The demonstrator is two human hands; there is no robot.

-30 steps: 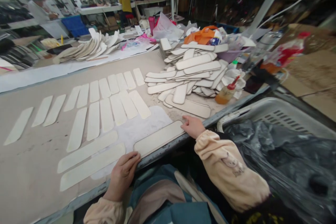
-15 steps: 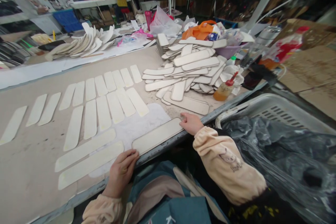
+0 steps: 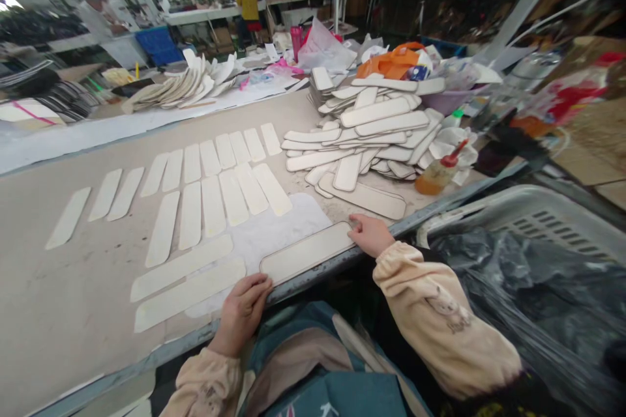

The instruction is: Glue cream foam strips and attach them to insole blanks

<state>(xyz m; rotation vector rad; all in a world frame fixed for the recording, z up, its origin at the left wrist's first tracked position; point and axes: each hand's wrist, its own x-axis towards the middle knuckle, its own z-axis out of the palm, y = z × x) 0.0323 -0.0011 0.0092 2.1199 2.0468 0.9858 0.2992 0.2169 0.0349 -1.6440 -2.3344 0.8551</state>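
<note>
At the table's front edge lies a long off-white rounded panel (image 3: 308,250) with a dark rim. My left hand (image 3: 246,303) is closed, thumb and fingers pinching its near left corner. Its right end is pinched between the fingers of my right hand (image 3: 370,233). Under part of the panel and beyond it spreads a whitish patch (image 3: 309,214) on the table. To the left, two long pale strips (image 3: 190,295) lie lengthwise, and rows of similar pale strips (image 3: 214,205) are laid out behind them.
A heap of dark-rimmed panels (image 3: 376,127) sits at the back right, beside a glue bottle (image 3: 440,172) with a red nozzle. A plastic basket (image 3: 533,199) lined with a dark bag stands at my right. Curved pale pieces (image 3: 180,85) are stacked farther back. People work in the background.
The view has swung slightly left, so everything appears shifted to the right. Both hands keep their pinch on the panel, which stays at the table edge.
</note>
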